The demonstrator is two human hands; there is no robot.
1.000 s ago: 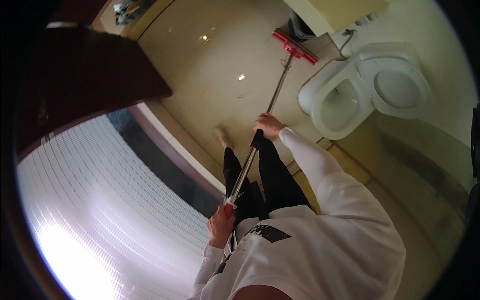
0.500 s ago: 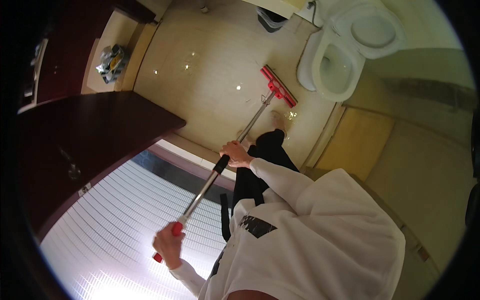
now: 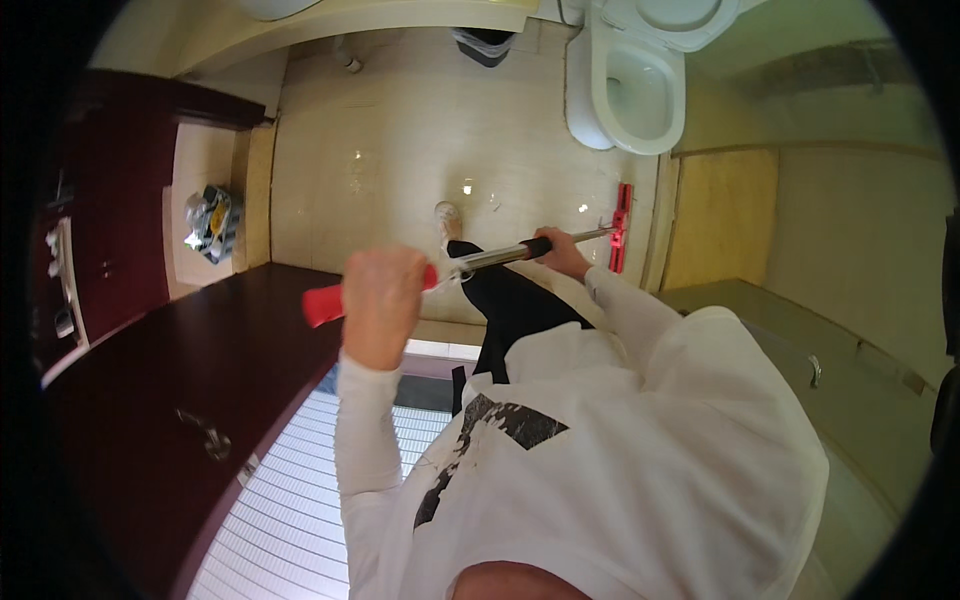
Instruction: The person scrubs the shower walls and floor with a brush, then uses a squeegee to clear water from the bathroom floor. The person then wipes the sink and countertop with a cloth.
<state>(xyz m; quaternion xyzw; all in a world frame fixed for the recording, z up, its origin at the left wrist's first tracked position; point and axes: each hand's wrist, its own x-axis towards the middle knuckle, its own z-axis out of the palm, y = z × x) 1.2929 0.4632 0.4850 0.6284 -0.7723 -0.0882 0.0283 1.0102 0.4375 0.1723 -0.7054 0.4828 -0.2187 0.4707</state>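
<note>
A sponge mop [image 3: 495,257] with a metal pole lies slantwise across my body, its red handle end raised to the left. My left hand [image 3: 382,305] is wrapped round the red grip [image 3: 322,306]. Farther down the pole, my right hand [image 3: 564,254] closes on it beside the black sleeve [image 3: 538,246]. The red mop head [image 3: 620,228] is at the right, on the beige tiled floor [image 3: 400,130] near the base of the right wall. Its sponge underside is hidden.
A white toilet [image 3: 640,95] with its lid up stands at the far right. Beside it is a lined dark bin [image 3: 484,46]. A dark red door [image 3: 150,400] stands at the left, with a basket of items [image 3: 212,222] beyond it. My foot [image 3: 447,218] is mid-floor.
The mop head has moved from in front of the toilet to near the right wall. My left hand has risen with the handle, my right hand has shifted right, and my view has turned.
</note>
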